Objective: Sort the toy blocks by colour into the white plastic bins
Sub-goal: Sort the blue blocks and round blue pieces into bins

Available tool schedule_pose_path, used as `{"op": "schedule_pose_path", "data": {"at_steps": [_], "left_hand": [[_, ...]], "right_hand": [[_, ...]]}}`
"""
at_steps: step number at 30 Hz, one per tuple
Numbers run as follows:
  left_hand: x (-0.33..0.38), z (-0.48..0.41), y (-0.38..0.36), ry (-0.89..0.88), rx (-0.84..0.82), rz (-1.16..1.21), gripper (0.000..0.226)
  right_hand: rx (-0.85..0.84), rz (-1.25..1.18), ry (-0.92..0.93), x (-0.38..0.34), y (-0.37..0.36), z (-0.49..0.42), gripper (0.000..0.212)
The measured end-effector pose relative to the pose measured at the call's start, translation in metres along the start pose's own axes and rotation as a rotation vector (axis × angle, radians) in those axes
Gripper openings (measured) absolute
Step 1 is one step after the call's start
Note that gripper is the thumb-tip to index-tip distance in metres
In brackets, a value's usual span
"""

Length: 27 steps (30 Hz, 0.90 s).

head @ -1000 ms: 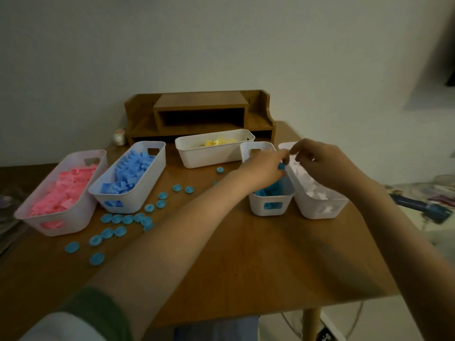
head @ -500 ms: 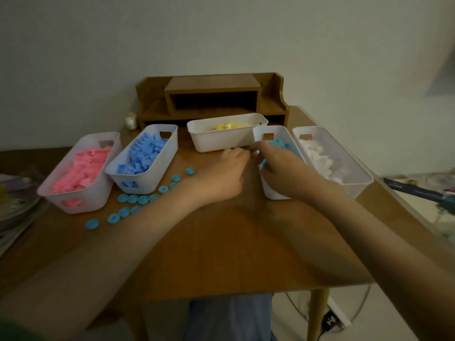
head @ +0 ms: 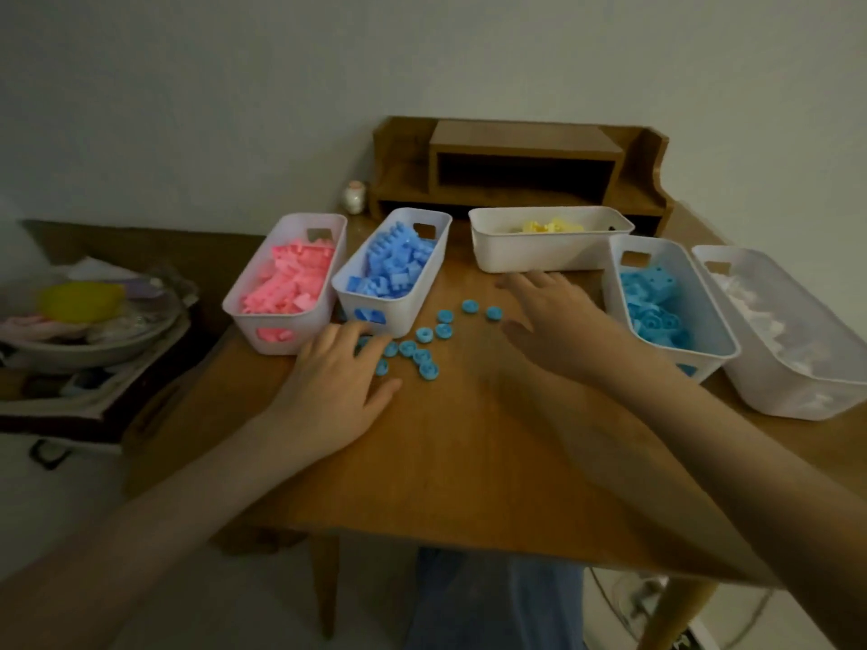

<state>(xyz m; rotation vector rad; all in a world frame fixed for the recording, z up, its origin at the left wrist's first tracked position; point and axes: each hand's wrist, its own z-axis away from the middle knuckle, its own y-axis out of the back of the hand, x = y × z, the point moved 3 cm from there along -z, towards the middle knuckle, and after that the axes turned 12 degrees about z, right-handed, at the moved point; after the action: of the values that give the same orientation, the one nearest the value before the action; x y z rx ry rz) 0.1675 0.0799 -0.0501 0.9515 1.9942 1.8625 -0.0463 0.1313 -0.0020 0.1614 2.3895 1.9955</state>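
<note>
Several small turquoise round blocks [head: 428, 351] lie scattered on the wooden table [head: 469, 462] in front of the bins. My left hand [head: 335, 382] lies flat over the left end of that scatter, fingers spread, covering a few pieces. My right hand [head: 558, 316] hovers open with straight fingers just right of the scatter, holding nothing. Five white bins stand in an arc: pink blocks [head: 286, 279], blue blocks [head: 394, 269], yellow blocks [head: 549, 241], turquoise blocks [head: 666, 302] and pale white blocks [head: 788, 330].
A wooden desk organiser [head: 520, 166] stands at the table's back, a small jar [head: 354, 197] to its left. A cluttered side surface with a bowl and a yellow object [head: 79, 302] lies off the table's left edge.
Both hands left the turquoise and white bins and moved left to the scattered round blocks. The camera turned left with them.
</note>
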Motion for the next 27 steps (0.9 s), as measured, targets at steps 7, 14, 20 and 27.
{"op": "schedule_pose_path", "data": {"at_steps": [7,14,20,27], "left_hand": [[-0.014,-0.008,-0.013,0.060,-0.056,0.078,0.060],[-0.013,-0.010,-0.013,-0.077,0.053,0.188,0.029],[-0.008,-0.010,-0.012,-0.037,0.131,0.170,0.029],[-0.005,-0.010,-0.008,-0.012,0.128,0.119,0.025]], "right_hand": [[-0.317,-0.051,-0.007,-0.025,-0.053,-0.035,0.064],[-0.120,0.061,0.244,-0.054,-0.053,-0.045,0.049],[-0.075,0.180,0.336,-0.062,-0.054,-0.036,0.048],[-0.168,0.134,0.241,-0.066,-0.054,-0.034,0.036]]}}
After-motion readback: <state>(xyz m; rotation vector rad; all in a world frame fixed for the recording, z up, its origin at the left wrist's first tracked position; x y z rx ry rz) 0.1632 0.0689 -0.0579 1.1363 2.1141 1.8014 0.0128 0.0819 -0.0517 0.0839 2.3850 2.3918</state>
